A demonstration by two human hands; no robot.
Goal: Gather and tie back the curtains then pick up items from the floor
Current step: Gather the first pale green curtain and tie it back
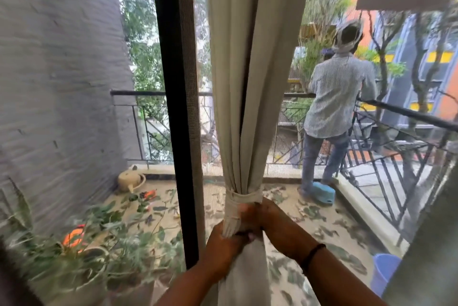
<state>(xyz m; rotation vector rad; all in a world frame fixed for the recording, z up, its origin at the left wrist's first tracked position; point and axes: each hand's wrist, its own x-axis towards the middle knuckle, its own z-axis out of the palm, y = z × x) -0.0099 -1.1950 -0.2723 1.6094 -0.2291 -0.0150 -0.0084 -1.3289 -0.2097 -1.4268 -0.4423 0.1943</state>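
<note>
Both hands meet low on the gathered curtain (pixel 247 82), just below centre. The left hand (pixel 223 241) comes up from 6 o'clock with the forearm slanting right, its fingers curled round the bunched cloth below the tie (pixel 244 197), gripping it. The right hand (pixel 267 216) reaches in from 5 o'clock, wrist bent, a dark band (pixel 312 253) round the wrist; its fingers are closed on the curtain and the hanging end of the tie just under the wrap, though blur hides exactly which they pinch. The tie is wound round the curtain just above the hands, pulling the folds into a narrow neck; above it the cloth hangs straight to 12 o'clock, and below it falls loose to 6 o'clock.

At 9 o'clock of the curtain stands a dark door frame (pixel 173 107) with a mesh screen. Beyond it, potted plants (pixel 94 243) sit at 8 o'clock, a watering can (pixel 130 179) at 9 o'clock. At 2 o'clock a person (pixel 339 97) stands at the balcony railing (pixel 409 113). A blue bucket (pixel 384 273) sits at 4 o'clock.
</note>
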